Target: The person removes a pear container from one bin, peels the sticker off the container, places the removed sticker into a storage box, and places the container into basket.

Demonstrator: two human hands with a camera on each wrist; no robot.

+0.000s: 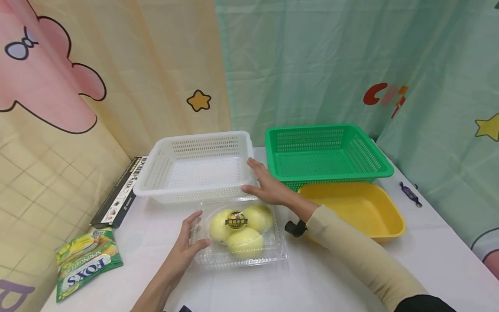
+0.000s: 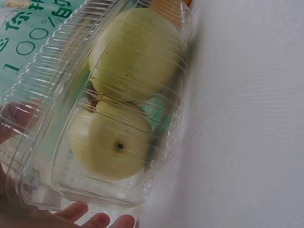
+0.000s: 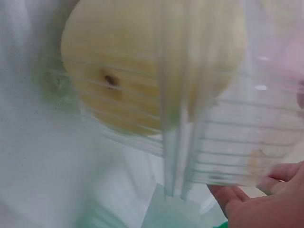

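Note:
On the table lies a clear plastic fruit box (image 1: pixel 238 255) with a gold and black label, holding three pale yellow-green fruits (image 1: pixel 245 243). My left hand (image 1: pixel 183 245) rests at its left side, thumb over the lid's edge. In the left wrist view, fingertips (image 2: pixel 97 221) show beside the end of the box, below two fruits. My right hand (image 1: pixel 269 186) is over the box's far right corner, fingers spread toward the white basket (image 1: pixel 195 190). In the right wrist view, the fingers (image 3: pixel 232 197) are near the ribbed box wall; that view is blurred.
A green basket (image 1: pixel 331 178) stands at the back right, with a yellow tray (image 1: pixel 351 212) before it. A wrapped candy (image 1: pixel 410 193) lies at the right edge. At left are a long black box (image 1: pixel 118 195) and a green Fox's packet (image 1: pixel 87 260). Curtains hang behind.

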